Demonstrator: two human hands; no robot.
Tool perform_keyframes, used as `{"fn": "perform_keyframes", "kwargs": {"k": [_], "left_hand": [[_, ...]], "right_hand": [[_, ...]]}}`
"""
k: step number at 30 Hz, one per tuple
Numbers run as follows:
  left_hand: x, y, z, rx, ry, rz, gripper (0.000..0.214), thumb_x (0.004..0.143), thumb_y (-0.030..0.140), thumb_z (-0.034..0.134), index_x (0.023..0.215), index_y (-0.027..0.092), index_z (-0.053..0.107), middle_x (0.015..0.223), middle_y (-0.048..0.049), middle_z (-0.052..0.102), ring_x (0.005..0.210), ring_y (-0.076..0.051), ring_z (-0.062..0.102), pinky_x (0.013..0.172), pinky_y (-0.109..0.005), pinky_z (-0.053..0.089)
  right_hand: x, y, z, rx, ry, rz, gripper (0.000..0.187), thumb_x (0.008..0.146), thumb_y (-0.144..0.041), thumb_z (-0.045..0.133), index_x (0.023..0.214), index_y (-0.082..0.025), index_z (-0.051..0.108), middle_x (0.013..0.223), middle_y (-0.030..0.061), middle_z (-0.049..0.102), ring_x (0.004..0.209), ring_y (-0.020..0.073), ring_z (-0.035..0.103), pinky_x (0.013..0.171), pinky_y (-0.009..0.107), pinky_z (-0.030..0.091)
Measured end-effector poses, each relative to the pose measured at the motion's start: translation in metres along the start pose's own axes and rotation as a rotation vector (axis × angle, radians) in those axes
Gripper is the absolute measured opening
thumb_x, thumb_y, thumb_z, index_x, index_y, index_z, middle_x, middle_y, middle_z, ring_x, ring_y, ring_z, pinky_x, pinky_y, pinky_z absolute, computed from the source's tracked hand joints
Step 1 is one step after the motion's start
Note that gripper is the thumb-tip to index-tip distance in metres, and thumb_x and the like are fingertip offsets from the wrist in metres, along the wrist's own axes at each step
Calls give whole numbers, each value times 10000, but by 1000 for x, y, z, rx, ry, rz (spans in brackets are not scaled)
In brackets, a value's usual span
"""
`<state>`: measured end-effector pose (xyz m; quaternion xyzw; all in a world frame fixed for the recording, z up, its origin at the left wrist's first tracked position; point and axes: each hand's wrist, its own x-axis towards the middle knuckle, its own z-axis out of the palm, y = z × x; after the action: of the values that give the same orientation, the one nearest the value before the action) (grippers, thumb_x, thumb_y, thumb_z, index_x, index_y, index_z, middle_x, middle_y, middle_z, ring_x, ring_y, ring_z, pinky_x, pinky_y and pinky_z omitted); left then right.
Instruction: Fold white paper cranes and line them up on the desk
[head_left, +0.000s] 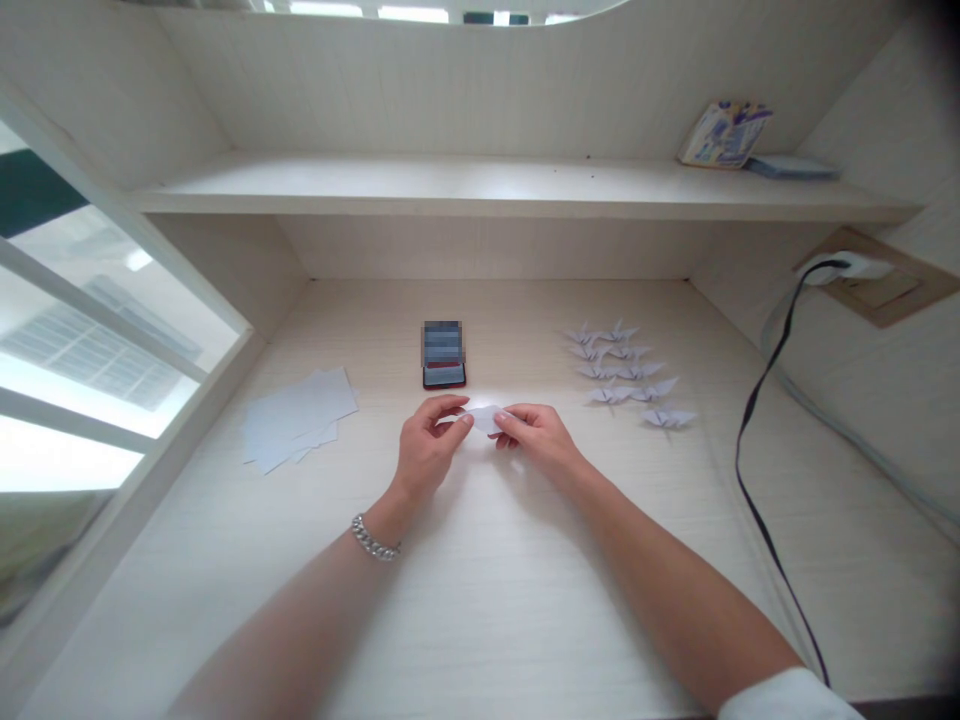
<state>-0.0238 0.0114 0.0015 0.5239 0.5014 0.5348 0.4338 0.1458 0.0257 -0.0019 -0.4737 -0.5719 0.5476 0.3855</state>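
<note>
A small piece of folded white paper [484, 420] is held between my two hands above the desk. My left hand [433, 440] pinches its left end between thumb and fingers. At the right end, my right hand [534, 432] grips it the same way, with the thumb on top. The exact shape of the folds is too small to make out. Just beyond my left hand lies a phone [444, 376] in a dark case, its upper part blurred. Several folded paper cranes [616, 372] stand in rows to the right of my hands.
Loose white paper sheets [300, 415] overlap on the left of the desk [480, 600]. A black cable [750, 420] hangs from a wall socket [877, 280] on the right. Above runs a shelf [450, 185] with a colourful packet [724, 135] and a flat bluish item [793, 168].
</note>
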Motion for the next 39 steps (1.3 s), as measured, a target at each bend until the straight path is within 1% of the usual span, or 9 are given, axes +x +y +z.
{"fn": "perform_keyframes", "kwargs": {"k": [2,4,8,10,12,16,22,29,39], "left_hand": [[-2,-1,3,-45,-101,-51,324,689,299,659,985,166,644,1013,-83,646,866,-175,607,744,-269,488],[-3,-3,5,-21,-148,-89,347,685,311,667,999,166,646,985,-83,662,792,-168,619,707,-270,492],[-2,-8,3,26,-132,-126,333,668,344,680,941,154,670,876,-79,685,666,-146,605,618,-256,482],[0,-9,2,4,-115,-147,338,648,349,695,919,148,675,842,-77,688,647,-145,602,603,-254,481],[1,-11,2,-25,-95,-164,345,627,349,711,901,142,678,813,-75,688,643,-146,603,602,-256,486],[2,-13,3,-100,-101,-207,377,609,339,729,916,129,668,765,-67,681,646,-148,605,618,-271,503],[4,-13,3,-172,-153,-255,342,620,319,728,882,109,665,804,-85,681,669,-147,613,631,-274,511],[4,-14,3,-177,-129,-257,318,613,328,731,838,114,662,765,-78,680,658,-144,615,609,-255,504],[4,-11,4,-179,-121,-272,301,599,327,736,803,123,655,733,-59,674,632,-139,614,596,-255,500]], "right_hand": [[-1,0,0,-7,-23,-7,299,746,-426,582,708,-142,666,584,30,626,538,127,548,542,230,408],[-1,1,-1,-7,-53,-3,301,740,-427,587,717,-138,667,591,34,626,546,131,558,542,231,415],[-1,0,-2,11,-77,-7,268,733,-393,602,758,-134,667,631,36,635,560,129,573,543,234,427],[-1,-1,-2,40,-43,-17,245,708,-364,633,802,-140,667,670,31,645,568,124,578,546,234,432],[-1,-2,-1,82,-3,-3,262,675,-353,662,831,-142,665,700,31,654,574,126,588,545,237,438],[1,1,-1,135,33,37,291,634,-357,693,818,-133,670,683,32,659,564,128,594,543,244,448],[2,3,-2,167,37,48,295,613,-339,710,822,-133,678,694,37,672,579,136,606,548,247,459],[1,-1,-1,179,78,60,277,585,-303,727,797,-133,673,668,33,668,581,139,607,539,243,458],[2,1,-1,193,76,69,285,589,-321,728,790,-133,656,662,28,655,569,140,611,530,243,458]]}}
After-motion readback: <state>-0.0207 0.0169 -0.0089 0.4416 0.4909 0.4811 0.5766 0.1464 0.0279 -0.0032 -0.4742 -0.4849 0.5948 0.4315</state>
